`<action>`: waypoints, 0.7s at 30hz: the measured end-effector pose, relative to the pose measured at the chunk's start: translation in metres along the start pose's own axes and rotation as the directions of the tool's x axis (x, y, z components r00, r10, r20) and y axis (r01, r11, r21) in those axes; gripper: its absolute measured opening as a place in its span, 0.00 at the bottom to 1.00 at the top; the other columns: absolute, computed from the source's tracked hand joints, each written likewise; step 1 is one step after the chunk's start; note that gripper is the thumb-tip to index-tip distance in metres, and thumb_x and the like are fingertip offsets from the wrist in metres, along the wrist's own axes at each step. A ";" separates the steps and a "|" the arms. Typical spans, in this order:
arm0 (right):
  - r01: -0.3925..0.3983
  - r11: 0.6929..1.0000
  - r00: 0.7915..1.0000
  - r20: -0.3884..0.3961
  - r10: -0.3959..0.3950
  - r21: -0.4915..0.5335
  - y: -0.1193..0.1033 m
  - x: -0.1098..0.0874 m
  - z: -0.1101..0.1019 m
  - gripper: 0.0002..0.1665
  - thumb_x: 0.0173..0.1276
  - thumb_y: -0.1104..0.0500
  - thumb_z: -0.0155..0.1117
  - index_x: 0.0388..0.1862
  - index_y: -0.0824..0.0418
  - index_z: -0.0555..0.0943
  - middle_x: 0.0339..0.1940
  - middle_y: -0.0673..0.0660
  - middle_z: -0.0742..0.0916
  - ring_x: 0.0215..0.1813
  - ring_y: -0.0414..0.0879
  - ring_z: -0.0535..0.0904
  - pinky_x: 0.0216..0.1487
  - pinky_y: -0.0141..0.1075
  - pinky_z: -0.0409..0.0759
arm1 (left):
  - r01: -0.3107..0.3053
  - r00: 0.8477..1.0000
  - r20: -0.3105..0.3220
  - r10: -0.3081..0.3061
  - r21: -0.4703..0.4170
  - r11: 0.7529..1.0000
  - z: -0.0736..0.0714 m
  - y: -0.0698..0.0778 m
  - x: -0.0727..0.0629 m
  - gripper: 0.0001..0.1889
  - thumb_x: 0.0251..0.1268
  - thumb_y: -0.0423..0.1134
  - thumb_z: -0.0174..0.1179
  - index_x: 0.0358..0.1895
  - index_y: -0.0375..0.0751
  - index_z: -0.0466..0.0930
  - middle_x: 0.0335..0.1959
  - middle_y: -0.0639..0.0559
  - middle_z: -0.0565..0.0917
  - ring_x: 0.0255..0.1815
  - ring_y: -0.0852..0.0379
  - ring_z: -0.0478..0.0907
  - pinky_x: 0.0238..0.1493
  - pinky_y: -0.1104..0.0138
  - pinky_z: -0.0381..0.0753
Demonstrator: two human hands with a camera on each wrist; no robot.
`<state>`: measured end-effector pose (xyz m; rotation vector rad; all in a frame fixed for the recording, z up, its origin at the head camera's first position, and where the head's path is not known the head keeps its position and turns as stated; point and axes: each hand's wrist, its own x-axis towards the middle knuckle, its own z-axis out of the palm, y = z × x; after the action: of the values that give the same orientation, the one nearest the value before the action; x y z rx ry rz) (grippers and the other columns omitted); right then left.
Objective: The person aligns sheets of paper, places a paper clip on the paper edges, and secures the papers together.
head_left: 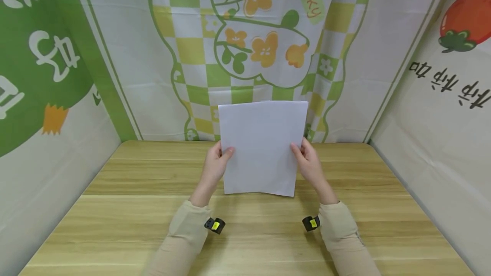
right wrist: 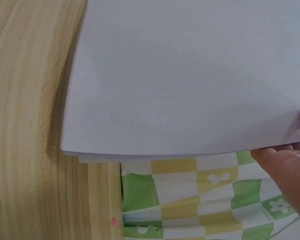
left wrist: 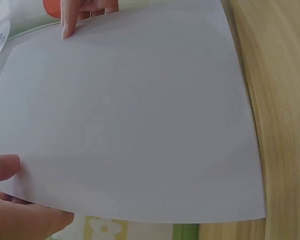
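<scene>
A stack of white paper (head_left: 262, 148) stands nearly upright over the wooden table, its face blank. On its left edge my left hand (head_left: 217, 161) pinches it, thumb in front and fingers behind. My right hand (head_left: 309, 161) grips the opposite edge in the same way. In the right wrist view the paper (right wrist: 185, 80) shows more than one layer along its edge, and my right hand (right wrist: 287, 165) holds that edge. The left wrist view has my left hand (left wrist: 25, 210) at the paper's near edge. Behind the sheets, most of the fingers are hidden.
The wooden table (head_left: 153, 216) spans the area below the hands. A printed curtain (head_left: 192, 54) with checks and flowers hangs behind it, with cloth walls on both sides. Black wrist devices (head_left: 215, 225) with yellow marks sit by the sleeves.
</scene>
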<state>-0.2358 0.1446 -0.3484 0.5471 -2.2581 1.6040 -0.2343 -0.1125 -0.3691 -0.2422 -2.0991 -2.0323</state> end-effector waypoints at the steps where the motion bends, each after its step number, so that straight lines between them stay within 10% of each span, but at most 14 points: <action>1: 0.003 1.000 1.000 0.001 -0.003 0.002 0.000 0.000 0.000 0.17 0.73 0.67 0.48 0.55 0.79 0.69 0.30 0.73 0.79 0.23 0.37 0.65 0.23 0.27 0.64 | 0.000 1.000 0.001 0.000 0.000 1.000 0.000 0.000 0.000 0.19 0.70 0.30 0.50 0.62 0.30 0.69 0.61 0.36 0.74 0.62 0.43 0.71 0.65 0.52 0.67; 21: 0.086 0.985 0.995 -0.071 -0.076 0.151 0.023 0.014 -0.001 0.21 0.74 0.61 0.50 0.60 0.74 0.66 0.50 0.73 0.80 0.45 0.35 0.79 0.44 0.25 0.78 | -0.042 0.998 -0.042 0.041 -0.031 0.999 -0.003 0.016 0.007 0.19 0.68 0.30 0.51 0.60 0.29 0.71 0.52 0.32 0.79 0.46 0.57 0.77 0.48 0.69 0.75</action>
<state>-0.2595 0.1503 -0.3604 0.6088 -2.0499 1.7386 -0.2366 -0.1148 -0.3516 -0.2446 -2.0216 -2.0304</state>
